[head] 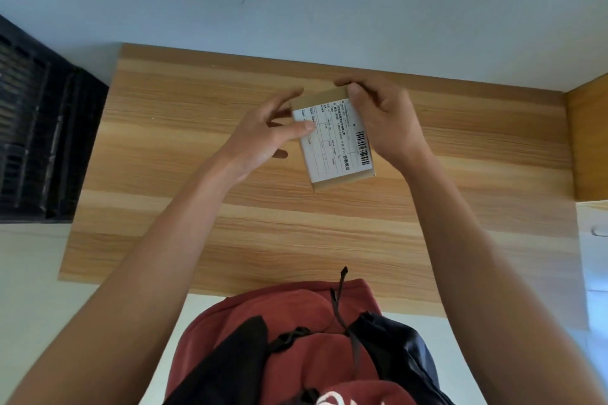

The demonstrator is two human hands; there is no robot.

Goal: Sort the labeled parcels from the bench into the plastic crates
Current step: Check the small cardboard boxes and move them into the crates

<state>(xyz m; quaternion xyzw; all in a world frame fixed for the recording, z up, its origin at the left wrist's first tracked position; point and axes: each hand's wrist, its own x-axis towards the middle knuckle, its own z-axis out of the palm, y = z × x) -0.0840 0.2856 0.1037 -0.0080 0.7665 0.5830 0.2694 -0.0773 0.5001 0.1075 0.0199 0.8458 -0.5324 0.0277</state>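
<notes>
A small brown cardboard parcel [335,141] with a white shipping label and barcode is held above the wooden bench [184,174], label facing me. My left hand [266,131] grips its left edge, thumb pressed on the label. My right hand [388,122] holds its right side and far corner. A black slatted plastic crate [36,128] stands on the floor to the left of the bench.
A white wall runs behind the bench. A second wooden surface [589,141] meets the bench at the right, with a white object [595,250] below it. My red top and black straps [306,345] fill the bottom of the view.
</notes>
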